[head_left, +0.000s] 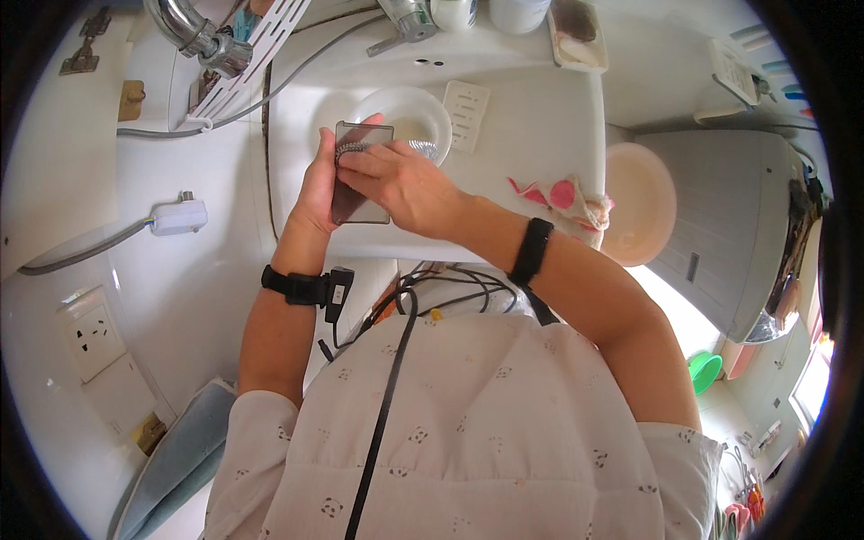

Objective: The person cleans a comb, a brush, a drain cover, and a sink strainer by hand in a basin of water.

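My left hand (317, 185) holds a clear, smoky rectangular plastic piece (364, 210) upright by its left side, with fingertips showing behind its top. Across its front lies my right hand (398, 185), fingers bent over a silvery, ridged brush or scourer (352, 147) that touches the plastic. Whether its bright ridged part right of the knuckles belongs to the same item, I cannot tell. Just behind the hands a white round bowl (442, 121) rests in the washbasin. Beside that bowl is a white slotted soap tray (466, 115).
A chrome faucet (412, 23) and a soap dish (579, 37) stand at the basin's back edge. A pink-spotted cloth (567, 199) drapes over its right edge, near a pale pink basin (638, 202). Upper left, a chrome pipe (226, 55) overhangs a white slotted rack. Black cables hang below the washbasin.
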`<act>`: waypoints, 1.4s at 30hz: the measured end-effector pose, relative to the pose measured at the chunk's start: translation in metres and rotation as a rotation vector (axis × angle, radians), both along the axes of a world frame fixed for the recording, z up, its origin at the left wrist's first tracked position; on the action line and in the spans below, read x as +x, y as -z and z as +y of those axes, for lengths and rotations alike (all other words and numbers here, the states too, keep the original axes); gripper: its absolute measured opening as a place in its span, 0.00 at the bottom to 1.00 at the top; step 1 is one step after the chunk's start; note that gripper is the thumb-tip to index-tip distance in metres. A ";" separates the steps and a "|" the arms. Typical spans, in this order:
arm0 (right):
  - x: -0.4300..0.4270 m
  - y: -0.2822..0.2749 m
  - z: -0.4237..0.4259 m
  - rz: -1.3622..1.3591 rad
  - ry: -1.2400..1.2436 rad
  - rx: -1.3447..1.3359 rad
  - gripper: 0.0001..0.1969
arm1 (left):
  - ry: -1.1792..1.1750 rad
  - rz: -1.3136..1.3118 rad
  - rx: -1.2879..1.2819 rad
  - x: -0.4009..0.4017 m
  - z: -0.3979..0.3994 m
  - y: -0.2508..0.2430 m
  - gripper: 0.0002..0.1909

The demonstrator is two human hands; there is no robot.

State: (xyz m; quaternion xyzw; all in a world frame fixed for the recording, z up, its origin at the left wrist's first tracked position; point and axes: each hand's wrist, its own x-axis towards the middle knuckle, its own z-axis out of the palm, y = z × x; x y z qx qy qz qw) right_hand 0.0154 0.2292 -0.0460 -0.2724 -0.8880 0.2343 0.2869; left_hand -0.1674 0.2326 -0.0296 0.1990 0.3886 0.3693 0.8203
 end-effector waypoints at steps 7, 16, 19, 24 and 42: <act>-0.003 -0.006 0.007 -0.079 0.205 0.167 0.24 | -0.081 0.075 -0.031 0.012 -0.003 -0.002 0.38; -0.004 -0.002 -0.024 -0.272 0.165 0.097 0.14 | -0.123 0.236 0.027 0.015 -0.003 0.002 0.35; -0.010 -0.007 -0.017 -0.006 0.170 0.003 0.15 | -0.039 -0.051 0.048 0.011 -0.003 0.003 0.37; -0.005 0.000 0.000 0.245 0.266 -0.048 0.19 | -0.232 -0.634 -0.275 0.011 0.003 0.008 0.38; 0.001 0.027 -0.036 -0.191 0.168 0.152 0.11 | -0.201 0.353 0.112 0.009 0.018 0.012 0.24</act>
